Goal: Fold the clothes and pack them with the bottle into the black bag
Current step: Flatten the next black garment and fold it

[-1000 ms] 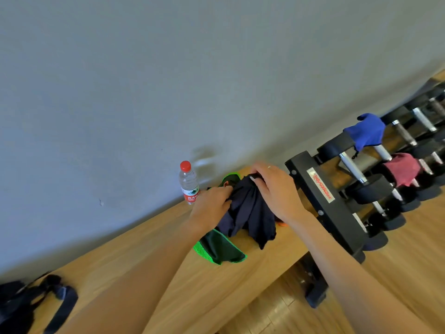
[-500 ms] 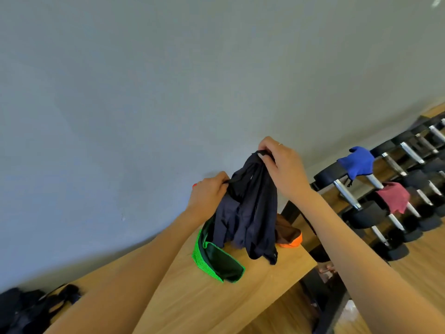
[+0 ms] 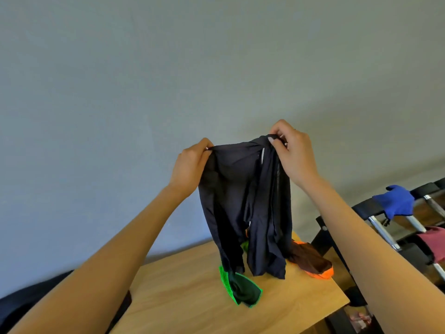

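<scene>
A dark shape at the lower left edge may be the black bag. The left hand and right hand each pinch the top edge of a dark garment, which hangs above the wooden bench, over green-trimmed and orange-trimmed clothes.

The dark navy garment hangs in the air, pinched at its top edge by the left hand and the right hand. Its fabric drapes in vertical folds, and the lower ends reach down to the wooden bench. A green-edged dark garment lies crumpled on the bench below it. A brown garment with orange trim lies just to the right. The black bag sits at the bench's left end, partly hidden by the left forearm.
</scene>
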The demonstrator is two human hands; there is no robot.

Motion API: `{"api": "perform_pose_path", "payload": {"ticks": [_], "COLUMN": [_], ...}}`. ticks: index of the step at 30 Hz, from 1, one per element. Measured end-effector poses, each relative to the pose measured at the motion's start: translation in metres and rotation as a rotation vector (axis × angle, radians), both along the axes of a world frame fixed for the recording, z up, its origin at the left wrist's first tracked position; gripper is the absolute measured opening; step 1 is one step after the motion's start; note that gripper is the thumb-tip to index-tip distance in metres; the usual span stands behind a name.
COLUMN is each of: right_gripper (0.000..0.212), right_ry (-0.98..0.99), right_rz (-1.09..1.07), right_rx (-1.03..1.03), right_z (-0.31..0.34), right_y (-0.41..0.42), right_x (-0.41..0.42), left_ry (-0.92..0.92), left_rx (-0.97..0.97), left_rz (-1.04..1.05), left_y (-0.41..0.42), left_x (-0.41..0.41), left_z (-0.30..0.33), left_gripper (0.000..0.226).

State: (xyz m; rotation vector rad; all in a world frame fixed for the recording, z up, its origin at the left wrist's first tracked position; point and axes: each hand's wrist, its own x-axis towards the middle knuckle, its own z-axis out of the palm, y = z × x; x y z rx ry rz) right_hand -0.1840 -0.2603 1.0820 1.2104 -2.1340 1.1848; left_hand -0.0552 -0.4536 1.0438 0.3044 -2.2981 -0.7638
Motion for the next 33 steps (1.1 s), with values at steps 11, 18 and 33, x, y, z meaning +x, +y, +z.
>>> {"api": "perform_pose_path", "payload": {"ticks": [11, 18, 33], "right_gripper": [0.013, 0.015, 0.01], "right_ry": [-0.079, -0.319, -0.736], "right_rz": [0.225, 0.32, 0.382], "right_rx": [-0.028, 0.172, 0.612], "right_z": [0.008, -0.09, -0.297], "right_y": [-0.096, -0.132, -0.135], "right_x": [0.069, 0.101, 0.145], "left_ry": [-0.002, -0.269, -0.887], "left_rx": [-0.084, 0.034, 0.188], "left_rz": [0.153, 0.184, 0.21], "left_y": [-0.082, -0.107, -0.086], "left_x": [0.106, 0.159, 0.211], "left_z": [0.021, -0.075, -0.269], "left_gripper": [0.018, 0.016, 0.013]}}
